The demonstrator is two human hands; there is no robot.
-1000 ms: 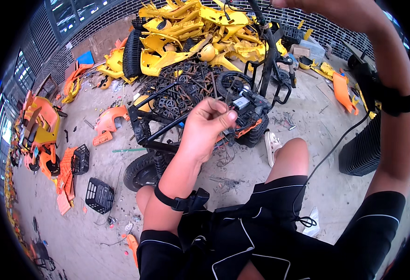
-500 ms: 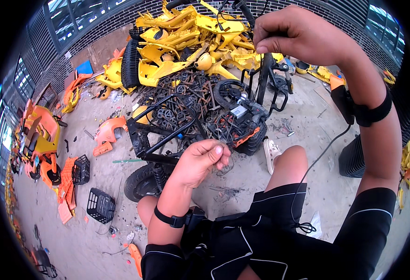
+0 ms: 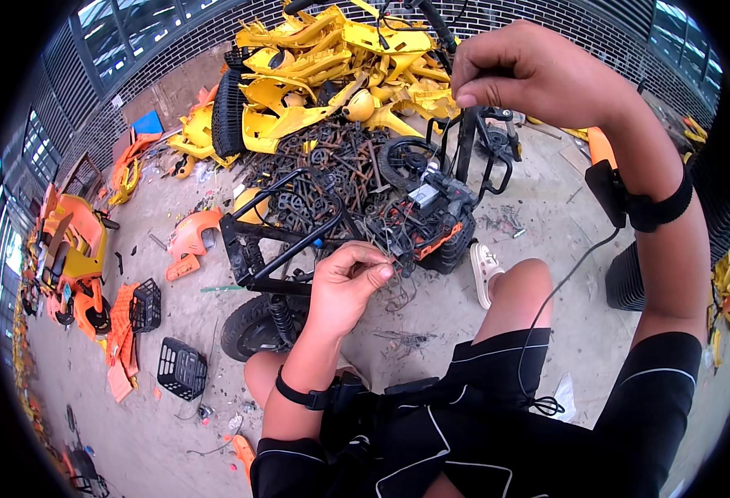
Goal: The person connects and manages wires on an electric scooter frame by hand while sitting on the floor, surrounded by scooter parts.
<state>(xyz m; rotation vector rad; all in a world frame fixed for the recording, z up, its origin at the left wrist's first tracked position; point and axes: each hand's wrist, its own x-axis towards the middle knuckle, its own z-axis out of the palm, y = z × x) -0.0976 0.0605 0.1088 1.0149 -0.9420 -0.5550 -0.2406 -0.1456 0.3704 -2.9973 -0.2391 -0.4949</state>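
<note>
A stripped black vehicle frame (image 3: 286,263) with a wheel (image 3: 257,328) stands in front of me. My left hand (image 3: 350,282) is closed in a pinch, thumb against fingers, beside a tangle of thin wires (image 3: 400,292) at the frame's middle. Whatever sits between those fingertips is too small to make out. Higher up on the right, my right hand (image 3: 535,76) has its fingers curled down with the thumb under them, at the upright steering column (image 3: 467,149). The hand hides part of that column, so its grip cannot be seen. A boxy unit (image 3: 425,196) with wiring lies between both hands.
Behind the frame rise a heap of rusty metal parts (image 3: 332,170) and a pile of yellow plastic panels (image 3: 298,124). Black crates (image 3: 181,367) and orange panels (image 3: 192,241) lie on the left floor. Stacked black baskets (image 3: 627,278) stand at the right.
My left hand has turned and shifted slightly up, its thumb now stretched toward the wires. The right hand stays high by the column, nearly still. The view has shifted a little.
</note>
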